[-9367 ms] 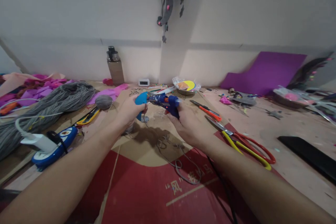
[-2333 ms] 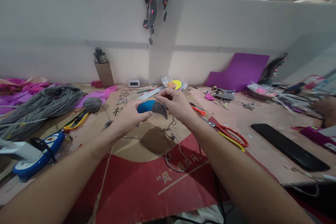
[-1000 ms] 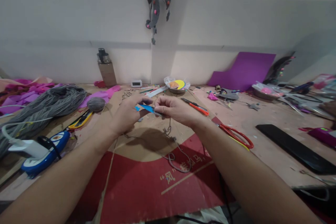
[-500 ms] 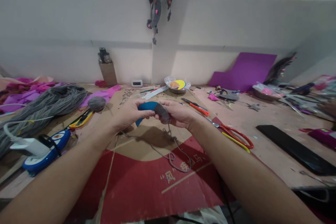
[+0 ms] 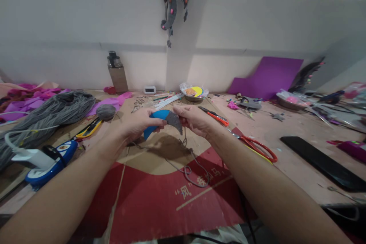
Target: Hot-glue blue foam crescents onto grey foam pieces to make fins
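A curved, crescent-like piece (image 5: 161, 116), blue at one end and wrapped in grey yarn at the other, is held above the cardboard. My left hand (image 5: 140, 124) pinches its blue part between thumb and fingers. At the grey end, my right hand (image 5: 195, 121) has thumb and fingers closed on the upper edge. A loose grey yarn strand (image 5: 197, 156) trails from near my right hand and curls over the red-printed cardboard (image 5: 148, 202). The fingertips behind the piece are partly hidden.
Red-handled scissors (image 5: 257, 148) and an orange cutter (image 5: 217, 117) lie right of my hands, with a black phone-like slab (image 5: 320, 162) beyond. To the left are a grey yarn ball (image 5: 105, 112), a yellow cutter (image 5: 89, 129) and a blue power strip (image 5: 51, 166).
The crescent piece has turned a little, so its grey face and pointed end show more. My right fingers have shifted to its upper edge. A person's hand at the far right has left view.
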Demonstrator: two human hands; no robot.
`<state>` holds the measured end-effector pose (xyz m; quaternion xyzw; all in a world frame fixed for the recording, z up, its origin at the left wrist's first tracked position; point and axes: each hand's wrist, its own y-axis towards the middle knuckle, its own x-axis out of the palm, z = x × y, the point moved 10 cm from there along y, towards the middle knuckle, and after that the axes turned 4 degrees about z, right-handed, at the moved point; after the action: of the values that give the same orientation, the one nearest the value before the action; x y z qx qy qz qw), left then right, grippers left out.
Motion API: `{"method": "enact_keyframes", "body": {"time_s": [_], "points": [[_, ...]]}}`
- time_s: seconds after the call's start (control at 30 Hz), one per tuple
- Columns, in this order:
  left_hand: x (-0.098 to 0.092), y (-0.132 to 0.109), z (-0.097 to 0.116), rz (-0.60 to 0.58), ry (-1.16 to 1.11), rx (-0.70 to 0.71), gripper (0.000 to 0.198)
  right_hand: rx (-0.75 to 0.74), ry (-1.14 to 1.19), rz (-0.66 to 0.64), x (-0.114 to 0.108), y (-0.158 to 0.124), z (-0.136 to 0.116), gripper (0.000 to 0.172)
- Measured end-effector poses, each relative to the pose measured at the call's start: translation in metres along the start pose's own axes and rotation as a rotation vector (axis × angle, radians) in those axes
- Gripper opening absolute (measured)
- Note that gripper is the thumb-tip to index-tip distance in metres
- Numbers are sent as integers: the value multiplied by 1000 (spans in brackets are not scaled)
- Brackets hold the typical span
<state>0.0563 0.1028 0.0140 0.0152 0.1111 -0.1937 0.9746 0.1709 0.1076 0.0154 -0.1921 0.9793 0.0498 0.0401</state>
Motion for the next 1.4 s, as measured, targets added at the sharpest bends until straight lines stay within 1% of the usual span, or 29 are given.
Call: {"method": "enact_keyframes", "body": {"time_s": [0.07, 0.13, 0.3, 0.37, 0.43, 0.53, 0.63, 0.7, 0.9, 1.03, 1.07, 1.13, 1.2, 1.27, 1.4], "points": [[1, -1, 1, -16, 39, 11, 15, 12, 58, 17, -1, -1, 1, 41], [1, -3, 6, -29, 92, 37, 18, 36, 125, -2, 2, -3, 2, 37], [3, -10, 25, -96, 278, 164, 22, 107, 315, -193, 26, -11, 2, 34], [2, -11, 29, -102, 318, 212, 24, 114, 344, -204, 28, -11, 2, 35], [-3, -8, 28, -72, 345, 220, 26, 110, 321, -155, 23, -9, 5, 36], [-11, -1, 18, -19, 355, 185, 28, 68, 269, -71, 12, -4, 4, 39], [-15, 3, 12, 0, 335, 164, 28, 39, 267, -38, 6, -2, 2, 37], [-14, 3, 12, -13, 326, 175, 27, 40, 276, -37, 5, -2, 2, 37], [-5, -2, 15, -81, 284, 196, 21, 32, 274, -100, 13, -6, -2, 33], [-3, -2, 14, -111, 240, 226, 15, 15, 298, -239, 25, -12, -9, 31], [-4, -2, 16, -105, 238, 245, 14, 11, 292, -272, 27, -14, -10, 32], [-6, -2, 22, -90, 250, 304, 12, -5, 233, -292, 28, -15, -10, 30], [-6, -4, 31, -75, 274, 390, 11, -20, 145, -271, 26, -14, -9, 24], [-5, -8, 41, -62, 304, 479, 10, -19, 80, -255, 25, -13, -7, 21], [-1, -18, 56, 0, 411, 623, 7, 37, 71, -271, 29, -13, -2, 25]]}}
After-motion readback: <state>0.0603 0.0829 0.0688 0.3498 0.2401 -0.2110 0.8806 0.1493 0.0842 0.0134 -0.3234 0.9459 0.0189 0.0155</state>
